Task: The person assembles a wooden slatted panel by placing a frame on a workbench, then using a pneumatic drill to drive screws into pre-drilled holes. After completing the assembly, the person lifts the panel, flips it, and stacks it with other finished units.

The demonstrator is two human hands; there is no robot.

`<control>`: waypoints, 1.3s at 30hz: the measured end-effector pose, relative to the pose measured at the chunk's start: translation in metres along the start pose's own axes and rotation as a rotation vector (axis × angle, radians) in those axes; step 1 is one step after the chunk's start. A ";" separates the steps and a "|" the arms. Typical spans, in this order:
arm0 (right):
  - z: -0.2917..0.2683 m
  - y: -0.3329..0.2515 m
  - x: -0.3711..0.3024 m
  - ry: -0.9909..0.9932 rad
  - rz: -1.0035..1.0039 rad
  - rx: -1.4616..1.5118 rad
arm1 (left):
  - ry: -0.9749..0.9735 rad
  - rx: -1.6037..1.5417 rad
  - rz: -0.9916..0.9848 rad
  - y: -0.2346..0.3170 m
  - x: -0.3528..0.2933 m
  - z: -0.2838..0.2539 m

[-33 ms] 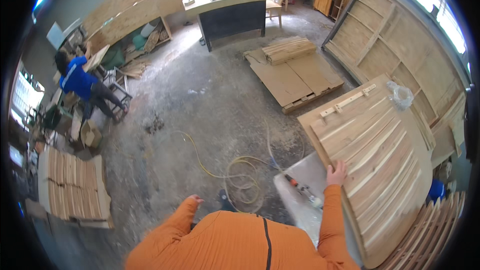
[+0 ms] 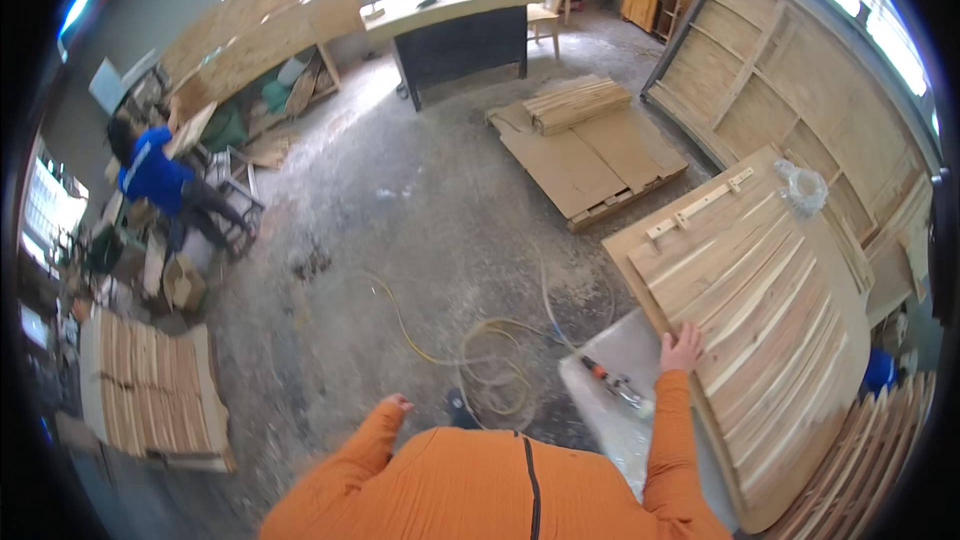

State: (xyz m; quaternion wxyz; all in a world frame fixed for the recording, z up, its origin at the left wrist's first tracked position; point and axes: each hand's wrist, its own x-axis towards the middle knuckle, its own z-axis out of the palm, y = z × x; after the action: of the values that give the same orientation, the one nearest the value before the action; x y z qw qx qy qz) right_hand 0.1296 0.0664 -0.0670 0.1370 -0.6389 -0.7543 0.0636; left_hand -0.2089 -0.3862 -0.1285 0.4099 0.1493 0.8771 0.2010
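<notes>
My right hand (image 2: 682,347) lies on the near left edge of a large wooden panel (image 2: 755,330), its fingers stretched over the striped top. A short light wooden strip with blocks (image 2: 698,205) sits near the panel's far end, and a crumpled clear plastic bag (image 2: 802,188) lies near its far right corner. Out to my left side hangs my left hand (image 2: 400,402), with loose fingers and nothing visible in it. Just left of the panel, a power tool with an orange part (image 2: 602,372) rests on a plastic-wrapped surface (image 2: 605,355).
A yellowish hose (image 2: 480,365) coils on the floor ahead. Wood pieces lie on flat cardboard (image 2: 600,160) farther off. At left stands a stack of slatted wood (image 2: 155,390); beyond it a person in blue (image 2: 165,175) handles a board. A desk (image 2: 460,5) stands at the back.
The view has turned slightly, so the panel and the left stack sit a little farther right. My right hand stays on the panel's edge.
</notes>
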 end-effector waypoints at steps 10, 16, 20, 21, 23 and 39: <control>0.021 -0.072 -0.001 -0.050 0.426 -0.215 | 0.252 -0.217 0.142 -0.027 0.062 -0.158; 0.026 -0.098 0.028 -0.097 0.622 -0.374 | 0.055 -0.129 -0.216 -0.055 0.058 -0.155; 0.032 -0.128 0.052 -0.121 0.743 -0.389 | -0.018 -0.025 -0.147 -0.048 0.101 -0.164; 0.035 -0.140 0.060 -0.116 0.800 -0.415 | -0.030 -0.009 -0.143 -0.042 0.114 -0.169; 0.038 -0.155 0.082 -0.112 0.883 -0.448 | -0.046 0.020 -0.132 -0.025 0.148 -0.183; 0.087 -0.164 0.255 0.165 1.138 -0.643 | -0.029 -0.209 0.114 0.280 0.439 -0.279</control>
State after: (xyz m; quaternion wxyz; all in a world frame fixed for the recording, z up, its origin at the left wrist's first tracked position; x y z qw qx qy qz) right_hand -0.0877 0.2943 -0.0739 -0.0584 -0.9498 -0.2671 -0.1518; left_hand -0.6706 -0.0184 -0.1223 0.4239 0.1582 0.8353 0.3123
